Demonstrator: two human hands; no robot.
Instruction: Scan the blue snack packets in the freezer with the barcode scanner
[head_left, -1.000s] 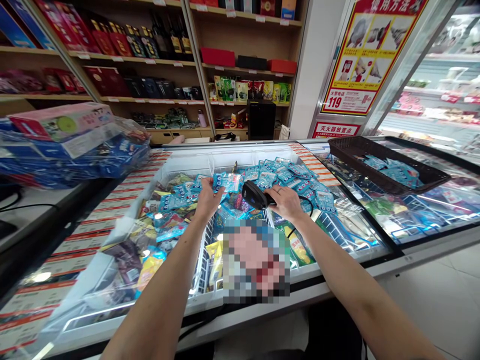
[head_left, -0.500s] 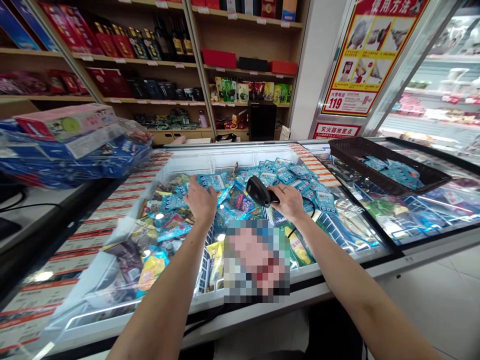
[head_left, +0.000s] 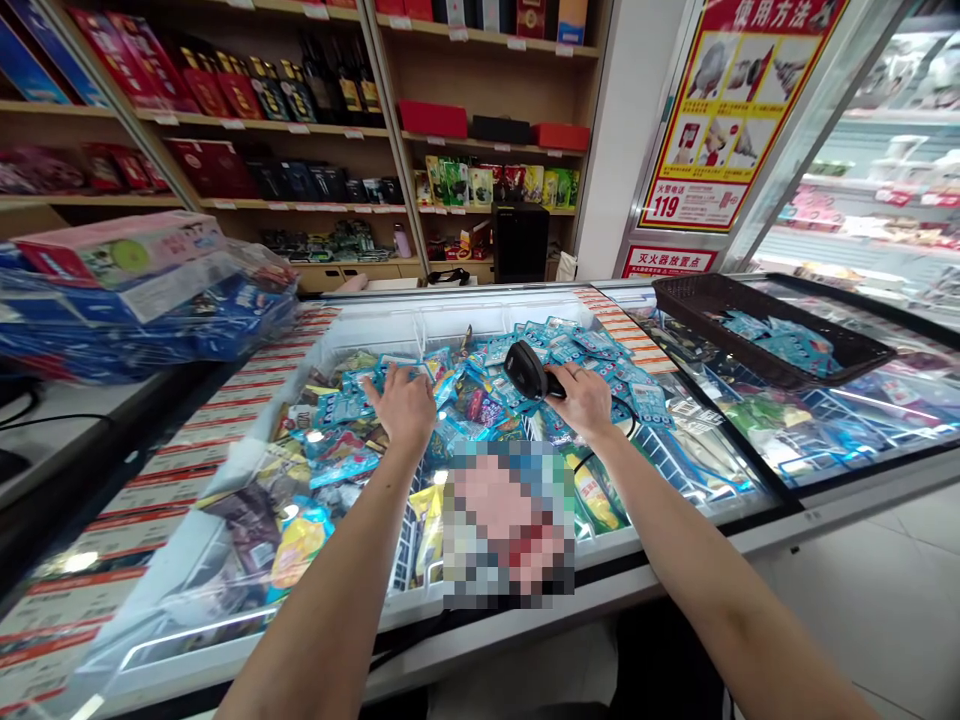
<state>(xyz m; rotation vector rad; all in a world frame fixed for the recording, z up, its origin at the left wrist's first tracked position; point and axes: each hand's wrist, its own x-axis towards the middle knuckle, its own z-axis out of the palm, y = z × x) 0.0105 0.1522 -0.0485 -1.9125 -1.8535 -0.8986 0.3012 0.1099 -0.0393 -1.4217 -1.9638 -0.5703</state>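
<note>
My right hand (head_left: 585, 402) is wrapped around the handle of a black handheld barcode scanner (head_left: 527, 371), whose head points left. A black cable trails from the scanner past my right wrist. Over the left group of small blue packets (head_left: 341, 408), my left hand (head_left: 405, 408) has its fingers spread. Whether its fingertips touch a packet I cannot make out. To the right of the scanner lies a larger heap of similar blue packets (head_left: 600, 345). Under the glass, a chest freezer (head_left: 360, 325) holds many coloured bags of frozen goods.
A dark brown tray (head_left: 847, 378) with several blue packets sits on the freezer at right. Boxes in plastic wrap (head_left: 150, 300) are stacked at left. Shelves of boxes and bottles (head_left: 300, 130) stand behind. A blurred, pixelated patch covers the front middle of the glass.
My left hand's fingers have spread and come down a little over the left packets. The scanner in my right hand has shifted slightly right. The whole view has moved a little.
</note>
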